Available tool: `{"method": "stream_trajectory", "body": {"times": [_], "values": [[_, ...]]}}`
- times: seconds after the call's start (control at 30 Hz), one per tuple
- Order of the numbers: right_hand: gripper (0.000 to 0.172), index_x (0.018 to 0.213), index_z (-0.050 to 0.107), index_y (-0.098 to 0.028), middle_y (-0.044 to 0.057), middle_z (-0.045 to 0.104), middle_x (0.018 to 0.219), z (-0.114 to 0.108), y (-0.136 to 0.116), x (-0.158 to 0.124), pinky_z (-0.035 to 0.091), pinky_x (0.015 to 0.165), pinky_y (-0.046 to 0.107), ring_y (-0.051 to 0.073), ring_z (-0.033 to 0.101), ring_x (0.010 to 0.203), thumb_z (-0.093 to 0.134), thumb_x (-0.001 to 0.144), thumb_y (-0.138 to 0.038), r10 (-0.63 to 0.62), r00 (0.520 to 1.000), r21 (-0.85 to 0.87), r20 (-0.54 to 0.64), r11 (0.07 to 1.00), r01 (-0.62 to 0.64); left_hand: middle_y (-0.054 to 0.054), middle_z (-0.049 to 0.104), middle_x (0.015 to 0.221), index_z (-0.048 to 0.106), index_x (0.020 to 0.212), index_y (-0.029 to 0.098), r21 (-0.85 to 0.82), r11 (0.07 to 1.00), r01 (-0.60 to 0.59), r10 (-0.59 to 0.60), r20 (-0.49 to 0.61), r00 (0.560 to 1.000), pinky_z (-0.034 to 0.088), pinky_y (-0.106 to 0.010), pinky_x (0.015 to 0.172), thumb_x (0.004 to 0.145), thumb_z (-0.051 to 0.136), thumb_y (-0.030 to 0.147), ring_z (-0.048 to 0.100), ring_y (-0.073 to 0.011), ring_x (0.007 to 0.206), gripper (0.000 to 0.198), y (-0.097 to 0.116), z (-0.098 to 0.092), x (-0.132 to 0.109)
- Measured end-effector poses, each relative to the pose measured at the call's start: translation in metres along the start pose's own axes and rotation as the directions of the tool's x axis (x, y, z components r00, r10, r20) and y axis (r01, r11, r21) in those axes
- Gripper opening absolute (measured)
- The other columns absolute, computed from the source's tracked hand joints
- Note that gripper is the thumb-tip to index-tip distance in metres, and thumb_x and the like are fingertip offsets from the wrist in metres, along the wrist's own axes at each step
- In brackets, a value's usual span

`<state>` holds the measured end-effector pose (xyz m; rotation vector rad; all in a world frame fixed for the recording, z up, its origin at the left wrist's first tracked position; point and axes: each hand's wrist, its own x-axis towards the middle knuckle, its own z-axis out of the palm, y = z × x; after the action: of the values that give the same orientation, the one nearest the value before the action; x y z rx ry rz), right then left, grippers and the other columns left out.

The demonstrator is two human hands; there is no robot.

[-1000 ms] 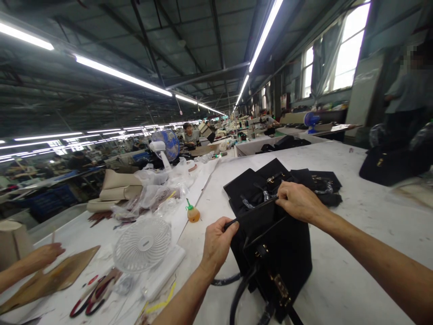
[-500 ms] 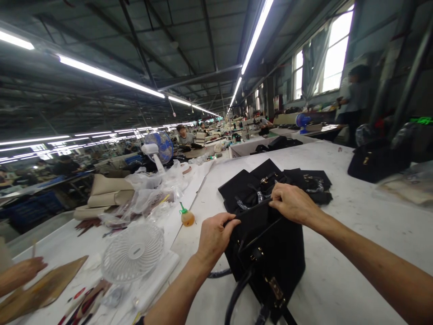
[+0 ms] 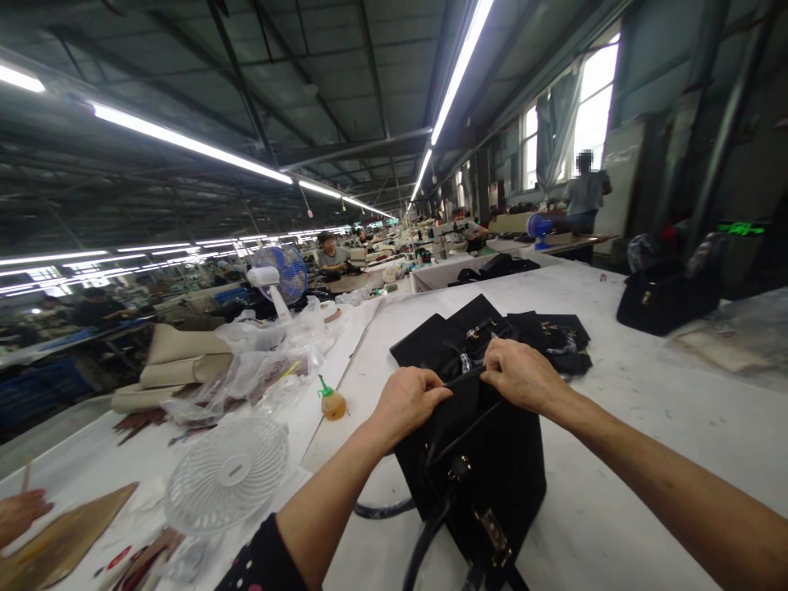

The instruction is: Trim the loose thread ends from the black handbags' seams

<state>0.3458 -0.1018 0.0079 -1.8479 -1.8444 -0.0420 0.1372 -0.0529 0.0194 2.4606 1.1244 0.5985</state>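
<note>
A black handbag (image 3: 486,484) with gold hardware and dark handles stands on the white worktable (image 3: 616,509) in front of me. My left hand (image 3: 410,402) is closed on the left end of the bag's top edge. My right hand (image 3: 520,376) is closed on the same top edge further right. Just behind the bag lie several flat black bag pieces (image 3: 492,332) with gold fittings and clear wrapping.
A white desk fan (image 3: 225,476) lies face up at the left, with a small orange glue bottle (image 3: 332,404), plastic bags (image 3: 258,361) and beige panels (image 3: 169,357). Another person's hand (image 3: 18,513) rests on a brown sheet. Another black bag (image 3: 662,300) sits far right.
My left hand slid right along the bag's top edge, closer to my right hand. The view drifted, so everything shifted left. The other person's hand moved toward the left edge.
</note>
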Motion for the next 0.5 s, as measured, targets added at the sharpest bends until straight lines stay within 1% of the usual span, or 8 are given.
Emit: {"method": "stream_trajectory", "body": {"times": [0.1, 0.2, 0.23, 0.3, 0.4, 0.5], "values": [[0.021, 0.057, 0.054, -0.019, 0.003, 0.063, 0.081, -0.002, -0.001, -0.001, 0.040, 0.074, 0.025, 0.017, 0.058, 0.082, 0.062, 0.075, -0.026, -0.029, 1.000, -0.003, -0.008, 1.000, 0.029, -0.001, 0.066, 0.065, 0.072, 0.071, 0.022, 0.065, 0.998, 0.021, -0.021, -0.001, 1.000, 0.036, -0.025, 0.058, 0.073, 0.059, 0.035, 0.056, -0.0160, 0.063, 0.018, 0.006, 0.001, 0.003], [0.020, 0.058, 0.054, -0.019, 0.004, 0.063, 0.081, -0.003, -0.002, -0.002, 0.040, 0.072, 0.025, 0.017, 0.058, 0.082, 0.062, 0.075, -0.025, -0.039, 0.999, -0.022, -0.022, 0.999, 0.039, -0.001, 0.063, 0.060, 0.070, 0.066, 0.020, 0.121, 0.992, 0.040, -0.047, 0.051, 0.998, 0.033, -0.024, 0.053, 0.070, 0.061, 0.032, 0.053, -0.0154, 0.058, 0.016, 0.013, -0.002, 0.007], [0.020, 0.057, 0.055, -0.019, 0.004, 0.063, 0.082, -0.003, -0.002, -0.002, 0.040, 0.071, 0.025, 0.017, 0.058, 0.082, 0.062, 0.075, -0.025, -0.043, 0.999, -0.027, -0.029, 0.999, 0.042, -0.001, 0.063, 0.060, 0.070, 0.066, 0.020, 0.123, 0.992, 0.026, -0.035, 0.069, 0.997, 0.033, -0.024, 0.052, 0.069, 0.061, 0.031, 0.053, -0.0153, 0.057, 0.015, 0.015, -0.003, 0.009], [0.020, 0.058, 0.055, -0.019, 0.004, 0.064, 0.081, -0.002, -0.001, -0.003, 0.039, 0.069, 0.025, 0.017, 0.058, 0.080, 0.061, 0.076, -0.026, -0.040, 0.998, -0.026, -0.037, 0.999, 0.039, -0.002, 0.066, 0.066, 0.072, 0.073, 0.020, 0.083, 0.996, -0.039, 0.031, 0.093, 0.995, 0.035, -0.024, 0.053, 0.069, 0.061, 0.031, 0.055, -0.0157, 0.060, 0.015, 0.018, -0.002, 0.014], [0.016, 0.064, 0.058, -0.019, 0.003, 0.064, 0.079, 0.001, 0.003, -0.005, 0.038, 0.067, 0.026, 0.016, 0.060, 0.075, 0.061, 0.076, -0.030, -0.007, 0.999, -0.016, -0.034, 1.000, 0.006, -0.002, 0.071, 0.080, 0.073, 0.088, 0.023, -0.003, 0.988, -0.154, 0.154, 0.103, 0.983, 0.041, -0.024, 0.063, 0.072, 0.060, 0.032, 0.060, -0.0174, 0.071, 0.022, 0.018, 0.004, 0.020], [0.016, 0.067, 0.060, -0.020, 0.004, 0.065, 0.077, 0.002, 0.007, -0.007, 0.038, 0.066, 0.026, 0.017, 0.061, 0.075, 0.060, 0.077, -0.032, 0.020, 0.999, -0.028, -0.029, 0.999, -0.021, -0.002, 0.072, 0.082, 0.073, 0.091, 0.024, -0.023, 0.984, -0.177, 0.178, 0.087, 0.980, 0.043, -0.025, 0.067, 0.075, 0.057, 0.031, 0.062, -0.0183, 0.074, 0.023, 0.015, 0.011, 0.023]]}}
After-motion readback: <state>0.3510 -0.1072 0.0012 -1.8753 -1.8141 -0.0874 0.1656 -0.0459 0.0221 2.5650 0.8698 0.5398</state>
